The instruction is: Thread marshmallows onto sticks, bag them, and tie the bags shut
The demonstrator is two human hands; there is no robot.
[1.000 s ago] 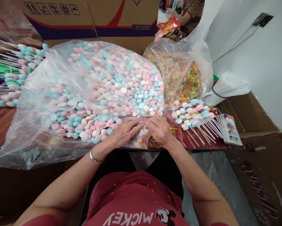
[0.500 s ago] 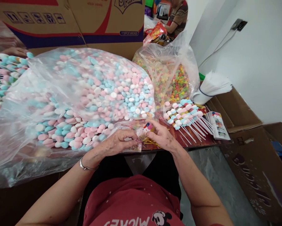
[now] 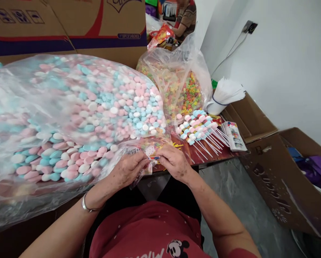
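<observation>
Both hands meet at the table's front edge with closed fingers. Between their fingertips shows the narrow, colourful edge of a small printed card [image 3: 154, 158]. My left hand [image 3: 130, 165] pinches its left end, and my right hand [image 3: 176, 162] pinches its right end. Crinkled clear plastic [image 3: 139, 145] with printing lies behind and below my left hand; how it joins the card is hidden. Yellow twist ties [image 3: 176, 145] lie behind my right hand. To the right are marshmallow skewers [image 3: 196, 127] on white sticks and a stack of printed cards [image 3: 234, 136].
A big clear bag of pink, blue and white marshmallows [image 3: 96, 107] covers the left side. Behind the skewers stand a bag of coloured rings [image 3: 188, 89] and a white mug [image 3: 215, 106] of white sticks. Cardboard boxes [image 3: 278, 182] stand at right; another person [image 3: 185, 19] is far back.
My right hand's fingers have closed, and both hands now pinch the card, which appears as a narrow strip. The view has shifted, so the surroundings sit further left.
</observation>
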